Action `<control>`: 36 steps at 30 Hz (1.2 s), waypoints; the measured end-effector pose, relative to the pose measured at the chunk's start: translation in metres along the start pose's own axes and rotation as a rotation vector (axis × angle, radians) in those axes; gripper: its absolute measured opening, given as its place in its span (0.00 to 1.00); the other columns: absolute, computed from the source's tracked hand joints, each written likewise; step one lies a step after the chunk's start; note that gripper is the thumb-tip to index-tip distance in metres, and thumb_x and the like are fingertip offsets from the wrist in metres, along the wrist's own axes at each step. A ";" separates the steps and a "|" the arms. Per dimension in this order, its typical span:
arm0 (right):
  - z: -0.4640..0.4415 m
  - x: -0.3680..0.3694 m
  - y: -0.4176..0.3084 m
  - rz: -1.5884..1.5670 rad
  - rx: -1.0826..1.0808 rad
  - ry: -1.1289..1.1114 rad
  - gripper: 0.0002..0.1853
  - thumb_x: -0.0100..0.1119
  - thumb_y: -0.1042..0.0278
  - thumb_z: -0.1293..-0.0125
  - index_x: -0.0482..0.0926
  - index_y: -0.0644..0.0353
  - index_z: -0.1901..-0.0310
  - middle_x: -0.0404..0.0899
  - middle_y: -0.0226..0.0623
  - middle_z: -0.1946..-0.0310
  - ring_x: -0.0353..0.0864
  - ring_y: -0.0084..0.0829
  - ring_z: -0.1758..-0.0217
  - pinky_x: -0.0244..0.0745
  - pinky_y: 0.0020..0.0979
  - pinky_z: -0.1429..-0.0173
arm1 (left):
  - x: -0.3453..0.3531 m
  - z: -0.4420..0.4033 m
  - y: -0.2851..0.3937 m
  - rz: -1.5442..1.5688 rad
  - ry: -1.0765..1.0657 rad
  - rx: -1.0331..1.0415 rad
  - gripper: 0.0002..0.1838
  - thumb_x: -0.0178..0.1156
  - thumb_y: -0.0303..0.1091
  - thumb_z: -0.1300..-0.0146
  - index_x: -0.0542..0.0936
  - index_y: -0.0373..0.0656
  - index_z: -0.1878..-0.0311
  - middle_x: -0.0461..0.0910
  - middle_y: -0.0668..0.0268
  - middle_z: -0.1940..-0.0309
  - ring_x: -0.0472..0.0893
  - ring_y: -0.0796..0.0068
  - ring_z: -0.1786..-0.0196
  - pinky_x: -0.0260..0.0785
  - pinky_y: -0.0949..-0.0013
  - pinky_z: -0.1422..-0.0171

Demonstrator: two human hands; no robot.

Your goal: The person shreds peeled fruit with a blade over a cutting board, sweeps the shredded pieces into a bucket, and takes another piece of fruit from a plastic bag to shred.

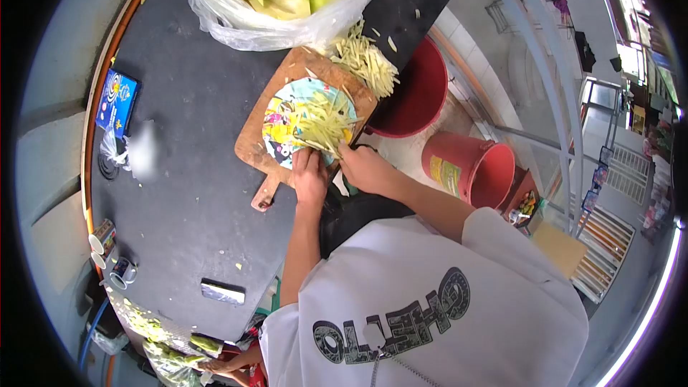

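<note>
Pale-green cut strips [326, 116] lie heaped on a cartoon-printed disc [277, 116] atop a wooden cutting board [250, 136], on a dark bench [186, 172]. The left hand [309, 173] rests bent fingers, close together, at the disc's near edge; the right hand [364, 167] curls against the strips. What either grip clamps, if anything, cannot be told. A second pile [367, 64] sits at the board's far corner, near a plastic bag [240, 32] of peeled fruit [287, 0]. A phone [223, 292] lies to the left.
</note>
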State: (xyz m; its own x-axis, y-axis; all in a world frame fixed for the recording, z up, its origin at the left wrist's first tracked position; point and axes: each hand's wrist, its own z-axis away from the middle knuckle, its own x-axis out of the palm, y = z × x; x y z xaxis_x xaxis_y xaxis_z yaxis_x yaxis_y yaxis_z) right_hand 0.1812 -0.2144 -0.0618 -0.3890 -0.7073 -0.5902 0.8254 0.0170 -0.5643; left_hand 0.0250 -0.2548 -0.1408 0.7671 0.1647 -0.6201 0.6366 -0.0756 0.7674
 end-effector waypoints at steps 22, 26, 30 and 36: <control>0.002 0.001 0.005 -0.227 0.005 0.211 0.13 0.58 0.64 0.32 0.72 0.68 0.59 0.82 0.59 0.71 0.83 0.60 0.64 0.77 0.55 0.58 | -0.023 -0.013 -0.013 -0.094 0.075 -0.705 0.13 0.73 0.33 0.46 0.83 0.33 0.65 0.84 0.57 0.77 0.85 0.63 0.73 0.76 0.60 0.62; 0.009 -0.002 0.011 -0.279 0.003 0.281 0.13 0.61 0.64 0.33 0.73 0.68 0.60 0.82 0.57 0.72 0.84 0.57 0.65 0.77 0.52 0.60 | -0.017 -0.010 -0.016 0.269 0.044 -0.594 0.09 0.71 0.29 0.41 0.81 0.35 0.66 0.82 0.67 0.75 0.79 0.79 0.72 0.71 0.72 0.64; 0.012 -0.004 0.017 -0.370 0.045 0.383 0.13 0.63 0.65 0.35 0.75 0.67 0.61 0.81 0.51 0.75 0.83 0.53 0.69 0.75 0.48 0.64 | -0.012 -0.018 -0.003 1.015 0.070 -0.765 0.05 0.66 0.21 0.36 0.78 0.40 0.64 0.79 0.73 0.67 0.76 0.82 0.64 0.68 0.75 0.56; 0.024 -0.029 0.025 -0.457 0.137 0.509 0.13 0.65 0.65 0.36 0.75 0.68 0.62 0.78 0.48 0.78 0.79 0.46 0.76 0.72 0.41 0.68 | 0.024 -0.035 -0.002 1.382 0.014 -0.788 0.04 0.62 0.22 0.33 0.77 0.42 0.59 0.78 0.70 0.63 0.78 0.78 0.62 0.72 0.72 0.57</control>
State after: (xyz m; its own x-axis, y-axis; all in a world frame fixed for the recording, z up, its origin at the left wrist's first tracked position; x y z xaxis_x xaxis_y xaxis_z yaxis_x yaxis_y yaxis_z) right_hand 0.2234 -0.2105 -0.0450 -0.8255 -0.2026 -0.5267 0.5642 -0.3167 -0.7625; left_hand 0.0396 -0.2162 -0.1515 0.6908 0.4129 0.5935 -0.7213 0.3372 0.6050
